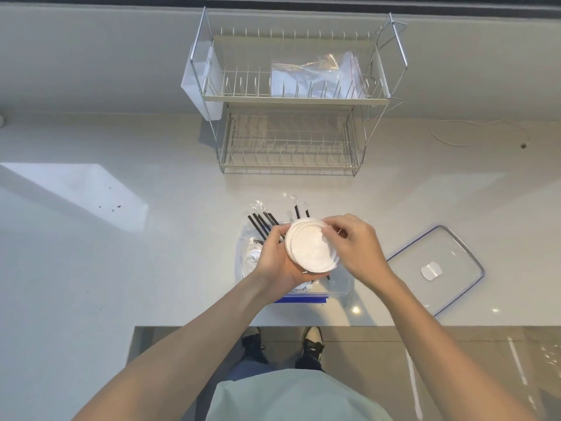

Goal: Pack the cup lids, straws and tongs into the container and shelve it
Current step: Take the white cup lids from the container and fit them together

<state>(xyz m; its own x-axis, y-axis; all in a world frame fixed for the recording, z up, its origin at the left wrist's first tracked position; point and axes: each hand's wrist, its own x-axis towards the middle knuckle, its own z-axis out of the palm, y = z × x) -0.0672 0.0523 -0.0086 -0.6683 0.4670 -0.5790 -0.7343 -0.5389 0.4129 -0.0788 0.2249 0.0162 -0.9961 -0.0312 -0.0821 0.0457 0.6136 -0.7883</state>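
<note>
My left hand [277,262] cradles a stack of white cup lids [309,247] from below and the left. My right hand [355,244] pinches the top lid at its right edge. Both hands hover over a clear container [341,287] with a blue rim near the counter's front edge. Black straws in clear wrappers [262,221] stick out of the container's far left side. More white lids [252,258] show inside it at the left. The tongs are mostly hidden; a small metal tip [304,272] peeks out under the stack.
The container's clear lid with blue edge [437,268] lies flat to the right. A two-tier wire dish rack [291,95] stands at the back, with a clear plastic bag [315,74] on its top shelf. A white cord [473,132] lies at the back right.
</note>
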